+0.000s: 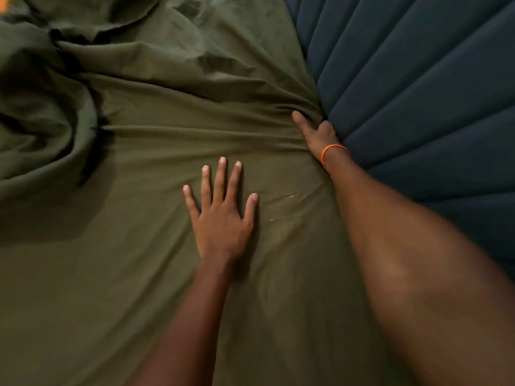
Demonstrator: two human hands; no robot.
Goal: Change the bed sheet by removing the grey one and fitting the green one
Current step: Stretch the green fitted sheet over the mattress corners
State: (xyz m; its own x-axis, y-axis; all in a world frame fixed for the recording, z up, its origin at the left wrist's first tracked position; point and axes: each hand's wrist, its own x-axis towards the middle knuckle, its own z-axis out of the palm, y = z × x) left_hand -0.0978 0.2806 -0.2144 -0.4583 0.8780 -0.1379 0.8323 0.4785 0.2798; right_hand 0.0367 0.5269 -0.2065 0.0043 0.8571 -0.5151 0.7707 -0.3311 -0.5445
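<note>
Your left hand (220, 218) lies flat on the green sheet (125, 274), palm down, fingers (221, 176) straight and spread, the forearm reaching in from the lower edge of the frame. Your right hand (317, 132) stretches further up and to the right, its thumb laid out along the cloth while the other fingers curl down into the seam where the sheet meets the dark blue headboard (418, 93); they appear to pinch or tuck the sheet's edge there, but their tips are hidden in the gap. An orange braided band (331, 153) circles that wrist. Folds in the cloth fan out from the right hand across the bed. At upper left the sheet bunches in loose, heavy heaps, not pulled flat. The headboard is padded in long ribbed channels. A blurred orange patch (4, 4) shows at the top left corner, too cut off to identify. The light is dim and warm.
</note>
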